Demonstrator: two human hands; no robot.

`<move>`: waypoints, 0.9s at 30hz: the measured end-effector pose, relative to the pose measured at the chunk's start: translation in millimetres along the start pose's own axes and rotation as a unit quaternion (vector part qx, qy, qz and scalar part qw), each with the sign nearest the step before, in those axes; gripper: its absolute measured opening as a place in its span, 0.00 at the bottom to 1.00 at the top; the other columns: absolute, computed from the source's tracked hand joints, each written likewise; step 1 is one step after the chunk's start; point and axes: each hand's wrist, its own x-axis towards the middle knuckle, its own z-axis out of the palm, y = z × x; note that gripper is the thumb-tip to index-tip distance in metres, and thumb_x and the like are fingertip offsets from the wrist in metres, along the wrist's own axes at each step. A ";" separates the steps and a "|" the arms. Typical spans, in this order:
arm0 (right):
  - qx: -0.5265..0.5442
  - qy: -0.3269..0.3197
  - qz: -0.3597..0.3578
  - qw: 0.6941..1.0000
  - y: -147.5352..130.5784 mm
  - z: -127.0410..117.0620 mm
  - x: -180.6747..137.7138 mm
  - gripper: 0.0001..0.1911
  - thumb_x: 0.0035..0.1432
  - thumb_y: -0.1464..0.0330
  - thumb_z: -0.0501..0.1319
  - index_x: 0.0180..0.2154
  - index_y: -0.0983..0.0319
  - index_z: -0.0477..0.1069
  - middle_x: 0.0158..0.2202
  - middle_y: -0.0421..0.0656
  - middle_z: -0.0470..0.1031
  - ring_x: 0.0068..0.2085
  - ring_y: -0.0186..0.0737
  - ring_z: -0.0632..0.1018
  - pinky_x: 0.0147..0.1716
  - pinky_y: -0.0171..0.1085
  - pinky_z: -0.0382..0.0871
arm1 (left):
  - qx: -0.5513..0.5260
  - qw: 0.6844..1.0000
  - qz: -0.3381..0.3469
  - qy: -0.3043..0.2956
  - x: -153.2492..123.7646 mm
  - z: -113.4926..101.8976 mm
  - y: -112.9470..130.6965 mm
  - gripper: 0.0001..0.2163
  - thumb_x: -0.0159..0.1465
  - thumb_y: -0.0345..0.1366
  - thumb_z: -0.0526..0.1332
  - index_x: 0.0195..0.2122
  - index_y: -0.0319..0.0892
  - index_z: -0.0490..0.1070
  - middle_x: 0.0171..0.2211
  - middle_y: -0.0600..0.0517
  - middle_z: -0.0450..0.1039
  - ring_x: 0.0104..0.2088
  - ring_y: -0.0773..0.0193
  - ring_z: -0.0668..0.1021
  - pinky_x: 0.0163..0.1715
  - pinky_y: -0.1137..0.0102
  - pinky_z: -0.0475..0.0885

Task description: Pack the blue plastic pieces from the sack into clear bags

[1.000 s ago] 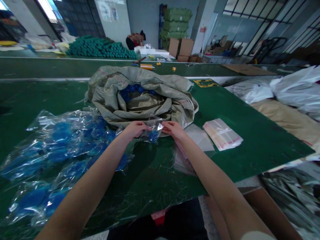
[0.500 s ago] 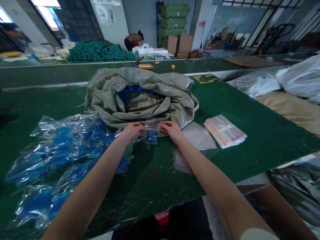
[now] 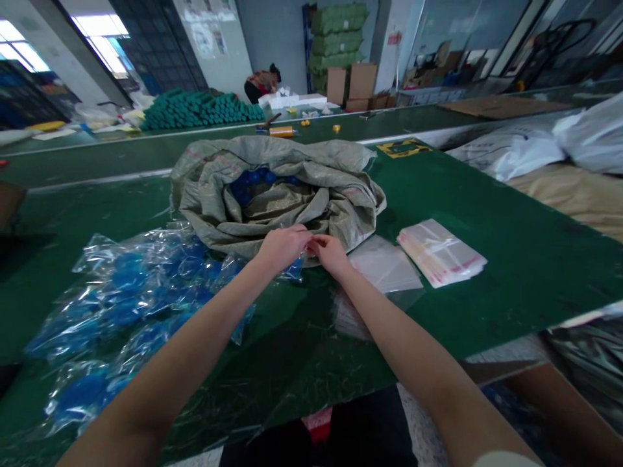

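Observation:
My left hand point(image 3: 286, 246) and my right hand point(image 3: 328, 251) meet in front of the sack, fingers pinched together at the top of a clear plastic bag. A blue item point(image 3: 294, 270) shows in that bag below my left hand; its exact kind is partly hidden. Just beyond my hands lies a grey-green woven sack point(image 3: 360, 207), rolled open, with round blue pieces point(image 3: 260, 175) inside. To the left spreads a heap of bagged blue round items point(image 3: 129, 272). Loose clear bags point(image 3: 384, 263) lie beside my right wrist.
A tied stack of clear bags point(image 3: 440, 253) rests on the green table point(image 3: 525, 259) to the right. White sacks point(image 3: 516, 149) stand past its right edge. An orange roll point(image 3: 282, 131) and green bundles point(image 3: 199, 110) lie farther back, where a person point(image 3: 263, 83) bends over.
My left hand has moved right along the bag's top to meet my right hand. Now it covers more of the bag, and the blue item is partly hidden.

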 end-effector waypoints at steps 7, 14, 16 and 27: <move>0.001 -0.031 -0.031 0.999 -1.9 -0.8 0.3 0.09 0.58 0.74 0.59 0.35 0.64 0.80 0.32 0.40 0.81 0.35 0.34 0.80 0.42 0.35 0.74 | 0.038 0.998 0.042 -0.006 10.9 3.5 -13.1 0.15 0.69 0.36 0.50 0.44 0.47 0.78 0.46 0.48 0.78 0.43 0.58 0.79 0.38 0.67 0.71; -0.161 -0.041 -0.109 0.980 -13.8 -7.5 -7.0 0.12 0.60 0.74 0.57 0.37 0.64 0.81 0.32 0.41 0.82 0.36 0.37 0.79 0.39 0.33 0.71 | 0.053 0.996 0.066 0.001 11.6 6.9 -15.6 0.15 0.69 0.37 0.50 0.42 0.44 0.78 0.41 0.46 0.80 0.41 0.57 0.80 0.36 0.67 0.71; -0.179 -0.037 -0.109 0.977 -13.0 -8.4 -6.9 0.12 0.61 0.73 0.57 0.37 0.64 0.81 0.32 0.41 0.81 0.36 0.37 0.79 0.37 0.33 0.71 | 0.067 0.995 0.073 -0.006 11.8 7.0 -14.5 0.15 0.69 0.37 0.50 0.40 0.43 0.78 0.40 0.46 0.80 0.39 0.57 0.80 0.34 0.67 0.70; -0.234 -0.022 -0.124 0.964 -11.8 -8.3 -7.7 0.12 0.61 0.72 0.57 0.34 0.64 0.80 0.30 0.42 0.80 0.34 0.38 0.79 0.36 0.33 0.71 | 0.074 0.996 0.038 0.021 11.7 11.5 -11.1 0.13 0.68 0.38 0.52 0.40 0.43 0.76 0.41 0.46 0.78 0.36 0.58 0.79 0.29 0.68 0.67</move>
